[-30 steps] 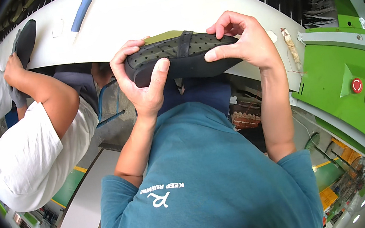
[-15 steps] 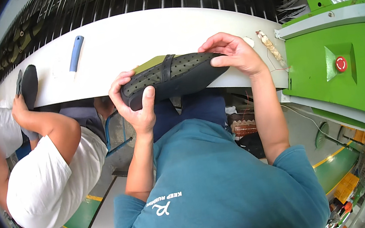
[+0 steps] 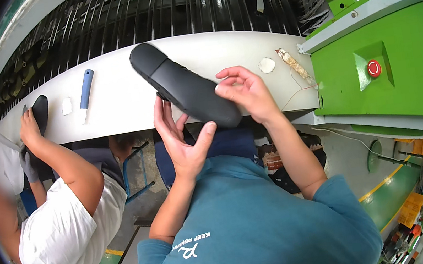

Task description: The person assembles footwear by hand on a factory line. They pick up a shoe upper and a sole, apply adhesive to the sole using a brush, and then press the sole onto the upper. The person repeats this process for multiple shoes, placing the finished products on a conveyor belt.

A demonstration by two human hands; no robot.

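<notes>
A black shoe (image 3: 185,87) is tilted in the air over the front of the white table, sole toward me, heel at the upper left and toe at the lower right. My left hand (image 3: 184,148) supports it from below, fingertips at its left edge and thumb standing apart. At the toe end, my right hand (image 3: 249,95) holds the side of the shoe, thumb against the sole and the other fingers partly spread. The shoe's upper is mostly hidden behind the sole.
On the white table (image 3: 119,109) lie a blue-handled tool (image 3: 86,92) with a whitish tip, a white pad (image 3: 266,65) and a wrapped stick (image 3: 294,64) with thin wire. A green machine (image 3: 406,81) with a red button stands right. At left, a co-worker (image 3: 67,223) handles a dark shoe (image 3: 41,114). Rollers (image 3: 181,11) run behind.
The shoe has turned from side-on, with its dotted green upper showing, to sole toward me with the heel raised. My left hand has shifted from the heel to beneath the shoe. My view has shifted.
</notes>
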